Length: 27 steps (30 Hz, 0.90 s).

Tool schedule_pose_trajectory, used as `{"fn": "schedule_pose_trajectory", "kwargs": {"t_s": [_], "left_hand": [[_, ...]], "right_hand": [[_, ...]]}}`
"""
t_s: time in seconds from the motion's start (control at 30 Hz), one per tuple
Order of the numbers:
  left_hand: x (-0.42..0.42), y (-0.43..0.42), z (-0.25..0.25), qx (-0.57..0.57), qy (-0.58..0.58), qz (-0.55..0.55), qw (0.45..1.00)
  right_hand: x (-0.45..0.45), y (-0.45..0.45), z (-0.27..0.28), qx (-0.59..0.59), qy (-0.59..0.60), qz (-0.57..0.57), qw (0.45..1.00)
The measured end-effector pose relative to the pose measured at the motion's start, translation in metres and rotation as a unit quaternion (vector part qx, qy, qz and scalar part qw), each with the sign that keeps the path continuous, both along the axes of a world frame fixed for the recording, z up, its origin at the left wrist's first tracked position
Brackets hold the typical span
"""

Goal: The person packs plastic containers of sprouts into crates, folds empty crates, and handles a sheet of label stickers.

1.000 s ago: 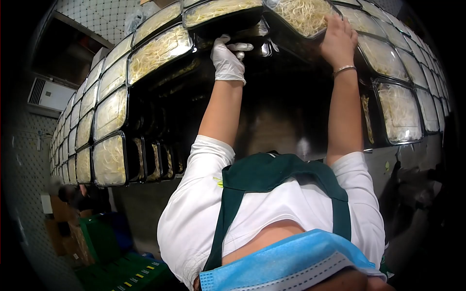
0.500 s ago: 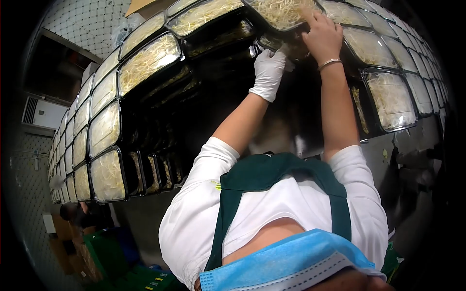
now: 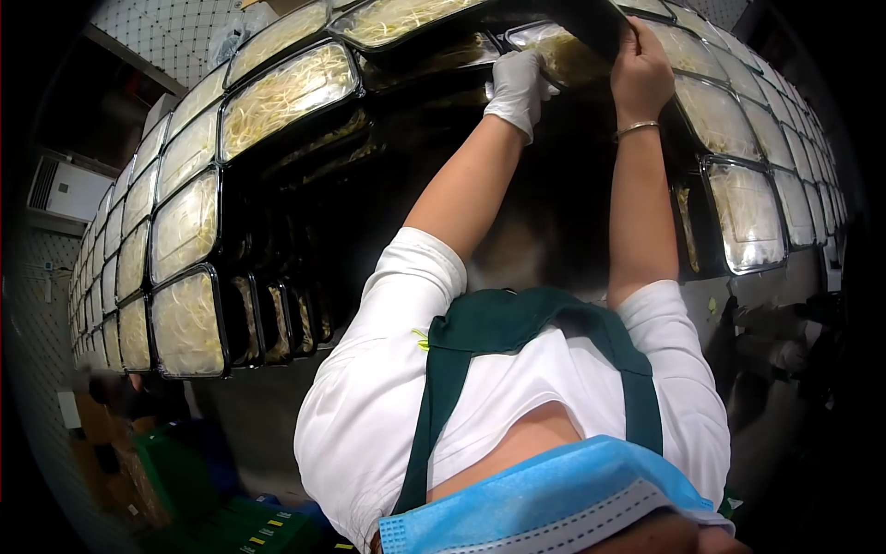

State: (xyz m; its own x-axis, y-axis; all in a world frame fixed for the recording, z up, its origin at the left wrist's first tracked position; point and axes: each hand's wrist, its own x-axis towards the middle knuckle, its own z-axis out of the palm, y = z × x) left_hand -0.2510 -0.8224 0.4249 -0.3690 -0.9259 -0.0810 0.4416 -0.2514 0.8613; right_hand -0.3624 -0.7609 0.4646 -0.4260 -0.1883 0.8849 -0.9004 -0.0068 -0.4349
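Observation:
My right hand (image 3: pixel 643 74), bare and with a bracelet at the wrist, grips the edge of a black plastic tray (image 3: pixel 591 23). That tray is raised and tilted, its dark side toward me; its contents are hidden. Beneath it lies another tray of bean sprouts (image 3: pixel 563 57) under clear film. My left hand (image 3: pixel 520 90), in a white glove, is closed at the near left edge of this lower tray, its fingertips partly hidden. To the left is a further tray of bean sprouts (image 3: pixel 397 20) on top of a stack.
Stacks of wrapped sprout trays curve around me on the left (image 3: pixel 189 226) and right (image 3: pixel 746 214). Green crates (image 3: pixel 180 471) and cardboard boxes (image 3: pixel 97 429) stand at lower left, with another person (image 3: pixel 138 397) partly visible near them. A white unit (image 3: pixel 72 191) is at far left.
My right hand has tilted the upper tray up, so its sprouts no longer show and the tray below is exposed. My left hand has shifted slightly upward in view.

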Motion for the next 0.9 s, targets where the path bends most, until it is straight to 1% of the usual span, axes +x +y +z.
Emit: {"fn": "schedule_pose_trajectory", "kwargs": {"t_s": [0.07, 0.1, 0.13, 0.17, 0.2, 0.23, 0.27, 0.3, 0.33, 0.37, 0.47, 0.5, 0.6, 0.67, 0.7, 0.77, 0.8, 0.83, 0.9], "left_hand": [[-0.002, -0.002, 0.001, 0.006, 0.007, -0.006, 1.000], [-0.004, -0.001, 0.000, 0.014, 0.009, 0.012, 1.000], [-0.006, -0.001, 0.000, 0.021, 0.011, 0.028, 0.999], [-0.009, 0.002, -0.001, -0.026, -0.029, 0.067, 0.997], [-0.015, 0.008, -0.011, -0.064, -0.009, 0.106, 0.992], [-0.015, 0.023, -0.011, -0.103, 0.011, 0.144, 0.984], [-0.014, 0.039, -0.010, -0.061, 0.009, 0.124, 0.990], [-0.029, 0.030, -0.036, -0.101, 0.011, 0.167, 0.981], [-0.030, 0.032, -0.037, -0.117, -0.026, 0.173, 0.977], [-0.030, 0.033, -0.040, -0.132, -0.063, 0.180, 0.973], [-0.023, 0.030, -0.020, -0.032, 0.113, 0.171, 0.978], [-0.018, 0.027, -0.019, -0.029, 0.073, 0.180, 0.981], [-0.008, 0.034, -0.020, -0.026, 0.078, 0.167, 0.983], [0.004, 0.043, -0.028, -0.039, 0.116, 0.100, 0.988], [0.024, 0.051, -0.023, -0.058, 0.058, 0.079, 0.994], [0.057, 0.042, -0.027, -0.052, 0.019, 0.049, 0.997], [0.068, 0.033, -0.025, -0.040, -0.004, 0.061, 0.997], [0.078, 0.020, -0.025, 0.021, 0.021, 0.050, 0.998], [0.087, 0.006, -0.019, 0.030, 0.005, 0.057, 0.998]], "right_hand": [[-0.004, -0.005, -0.004, -0.025, 0.047, -0.017, 0.998], [-0.003, -0.005, -0.004, -0.023, 0.050, -0.014, 0.998], [-0.003, -0.005, -0.003, -0.024, 0.077, -0.007, 0.997], [-0.004, -0.004, -0.003, -0.027, 0.103, -0.001, 0.994], [-0.002, -0.002, -0.003, 0.005, 0.083, 0.009, 0.996], [-0.005, -0.003, -0.005, 0.005, 0.084, 0.009, 0.996], [-0.006, -0.004, -0.007, 0.026, 0.106, 0.011, 0.994], [-0.009, -0.006, -0.010, 0.046, 0.127, 0.013, 0.991], [-0.010, -0.009, -0.017, 0.046, 0.167, -0.013, 0.985], [-0.013, -0.013, -0.022, 0.047, 0.166, -0.013, 0.985], [-0.021, -0.015, -0.025, 0.051, 0.135, 0.057, 0.988], [-0.023, -0.017, -0.024, 0.044, 0.114, 0.075, 0.990], [-0.025, -0.018, -0.023, 0.064, 0.105, 0.096, 0.988], [-0.025, -0.022, -0.022, 0.093, 0.084, 0.146, 0.981], [-0.025, -0.021, -0.021, 0.094, 0.083, 0.147, 0.981], [-0.023, -0.020, -0.016, 0.110, 0.074, 0.151, 0.980], [-0.023, -0.018, -0.015, 0.130, 0.075, 0.133, 0.980], [-0.021, -0.016, -0.014, 0.132, 0.077, 0.137, 0.979], [-0.016, -0.011, -0.009, 0.143, 0.129, 0.070, 0.979]]}}
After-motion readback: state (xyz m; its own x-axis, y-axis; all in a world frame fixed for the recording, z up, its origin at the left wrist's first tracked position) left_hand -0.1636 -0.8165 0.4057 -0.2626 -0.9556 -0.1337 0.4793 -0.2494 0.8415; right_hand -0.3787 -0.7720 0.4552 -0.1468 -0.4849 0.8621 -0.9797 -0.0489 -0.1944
